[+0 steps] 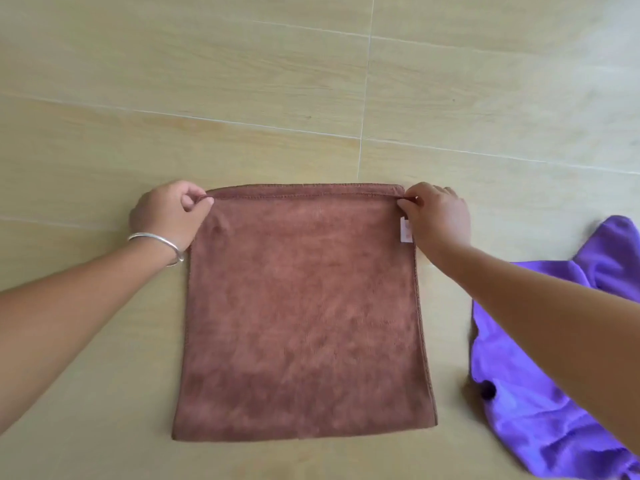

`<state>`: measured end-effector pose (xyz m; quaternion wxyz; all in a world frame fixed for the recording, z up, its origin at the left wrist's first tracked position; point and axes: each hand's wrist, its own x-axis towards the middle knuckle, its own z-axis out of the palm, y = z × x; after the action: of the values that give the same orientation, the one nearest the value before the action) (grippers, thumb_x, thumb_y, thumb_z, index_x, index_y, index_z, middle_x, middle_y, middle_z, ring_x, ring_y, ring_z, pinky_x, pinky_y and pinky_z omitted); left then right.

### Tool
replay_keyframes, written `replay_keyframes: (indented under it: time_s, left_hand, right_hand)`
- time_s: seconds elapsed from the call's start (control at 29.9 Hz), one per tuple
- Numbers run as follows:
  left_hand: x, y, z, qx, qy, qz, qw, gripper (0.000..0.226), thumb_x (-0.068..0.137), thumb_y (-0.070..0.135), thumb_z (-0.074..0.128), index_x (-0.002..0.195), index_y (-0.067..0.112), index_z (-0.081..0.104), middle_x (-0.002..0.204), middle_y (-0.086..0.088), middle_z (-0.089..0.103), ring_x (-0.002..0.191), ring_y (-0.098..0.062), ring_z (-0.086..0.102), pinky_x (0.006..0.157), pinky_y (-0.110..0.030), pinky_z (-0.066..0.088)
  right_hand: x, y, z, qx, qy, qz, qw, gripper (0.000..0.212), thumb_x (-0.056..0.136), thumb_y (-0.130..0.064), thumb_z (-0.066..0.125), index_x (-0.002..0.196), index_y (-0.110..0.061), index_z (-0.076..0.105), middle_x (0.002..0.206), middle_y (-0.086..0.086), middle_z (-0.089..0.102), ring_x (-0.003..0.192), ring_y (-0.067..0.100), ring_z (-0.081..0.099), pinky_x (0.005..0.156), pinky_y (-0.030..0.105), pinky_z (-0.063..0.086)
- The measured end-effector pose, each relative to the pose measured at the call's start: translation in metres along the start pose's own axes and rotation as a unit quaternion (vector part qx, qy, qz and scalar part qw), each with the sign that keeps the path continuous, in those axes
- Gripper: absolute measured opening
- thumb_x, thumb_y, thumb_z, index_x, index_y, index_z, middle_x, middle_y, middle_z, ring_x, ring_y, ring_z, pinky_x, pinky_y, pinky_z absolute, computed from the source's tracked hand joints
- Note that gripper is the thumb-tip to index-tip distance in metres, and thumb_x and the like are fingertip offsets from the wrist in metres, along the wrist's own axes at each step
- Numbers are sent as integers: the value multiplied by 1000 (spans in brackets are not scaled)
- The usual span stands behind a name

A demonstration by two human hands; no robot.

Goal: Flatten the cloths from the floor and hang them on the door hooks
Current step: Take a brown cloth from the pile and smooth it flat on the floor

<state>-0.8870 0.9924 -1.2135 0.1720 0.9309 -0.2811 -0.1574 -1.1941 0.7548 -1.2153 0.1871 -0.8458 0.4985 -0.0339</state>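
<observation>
1. The brown cloth (301,317) lies spread flat on the tiled floor (242,81), directly in front of the person and between the 2 arms, near square, with its far hem running left to right.
2. The left hand (166,216) pinches the far left corner between thumb and curled fingers; a silver bangle (157,245) sits on that wrist.
3. The right hand (436,213) pinches the far right corner the same way, just above a small white label (406,230) on that edge.
4. Both hands sit at the far hem, level with each other and the full width of the cloth apart, so the hem looks taut and straight between them. Neither hand is nearer; the grip is symmetrical.
5. The body of the cloth trails from the hands back toward the person, so I judge that lifting the 2 corners would let it hang straight down from that hem, ready to carry to a hook. No door or hook is in view.
6. A purple cloth (540,403) lies crumpled on the floor to the right, partly under the right forearm, not yet flattened.
</observation>
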Motion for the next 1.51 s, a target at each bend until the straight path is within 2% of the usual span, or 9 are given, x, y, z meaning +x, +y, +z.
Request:
replay_keyframes:
  time_s: [0.1, 0.2, 0.27, 0.4, 0.57, 0.84, 1.07, 1.27, 1.51]
  left_hand:
    - [3, -6, 7, -16, 72, 80, 994, 11, 82, 31, 66, 92, 30, 61, 76, 11, 60, 76, -24, 58, 69, -34, 46]
    - [-8, 0, -6, 18, 78, 153, 985, 41, 83, 31, 60, 121, 14, 56, 116, -12, 59, 109, -35, 52, 95, -46, 42]
    - [-34, 11, -10, 85, 40, 224, 970, 55, 83, 41, 51, 132, 15, 50, 134, -15, 49, 122, -34, 45, 102, -49, 37]
    - [-108, 13, 20, 201, -108, 254, 940, 72, 87, 62, 30, 150, 26, 28, 157, -9, 22, 144, -28, 20, 115, -54, 19]
    - [-86, 0, 42, 241, -85, 279, 926, 75, 87, 69, 24, 150, 30, 22, 159, -9, 16, 146, -27, 14, 116, -55, 11]
    - [10, 34, 22, 283, -90, 241, 924, 77, 83, 75, 6, 151, 38, 9, 161, -3, 5, 147, -21, 4, 118, -48, 4]
    - [-92, -28, 11, 242, -116, 348, 898, 72, 90, 67, 24, 149, 25, 29, 158, -10, 18, 146, -27, 17, 115, -53, 17]
    - [-150, -54, 16, 190, -122, 412, 883, 64, 91, 62, 40, 140, 22, 47, 153, -5, 34, 141, -22, 30, 112, -57, 22]
    - [-156, -39, 8, 171, -81, 386, 903, 44, 86, 26, 47, 127, 18, 63, 139, -6, 52, 127, -26, 51, 104, -50, 39]
  right_hand:
    - [7, 9, 7, 42, 69, -30, 996, 12, 88, -28, 63, 97, -21, 65, 96, 2, 66, 94, 28, 52, 81, 38, 40]
    - [-5, 1, -4, 78, 81, -79, 990, 29, 86, -21, 66, 114, -17, 61, 114, 6, 58, 106, 29, 51, 92, 40, 41]
    - [-29, -7, -9, 29, 44, -188, 981, 38, 85, -20, 66, 122, -13, 60, 127, 11, 55, 115, 34, 51, 100, 46, 40]
    - [-89, -8, 11, -98, -62, -310, 944, 58, 92, -50, 48, 141, -20, 46, 151, 10, 38, 141, 30, 30, 116, 50, 24]
    - [-70, 5, 34, -128, -80, -332, 931, 67, 94, -62, 35, 149, -23, 34, 157, 8, 26, 147, 27, 18, 118, 49, 15]
    - [16, -37, 15, -196, -62, -282, 937, 61, 98, -53, 28, 151, -21, 28, 158, 11, 23, 147, 27, 15, 119, 47, 11]
    - [-104, 13, 26, -106, -102, -466, 873, 55, 94, -51, 48, 140, -20, 50, 153, 12, 34, 143, 31, 27, 113, 57, 25]
    - [-125, 37, 28, -110, -92, -474, 869, 53, 95, -53, 49, 137, -21, 53, 150, 11, 39, 140, 32, 33, 110, 57, 30]
    - [-136, 30, 17, -159, -73, -446, 878, 46, 95, -39, 55, 138, -23, 53, 148, 9, 43, 135, 30, 42, 106, 56, 36]
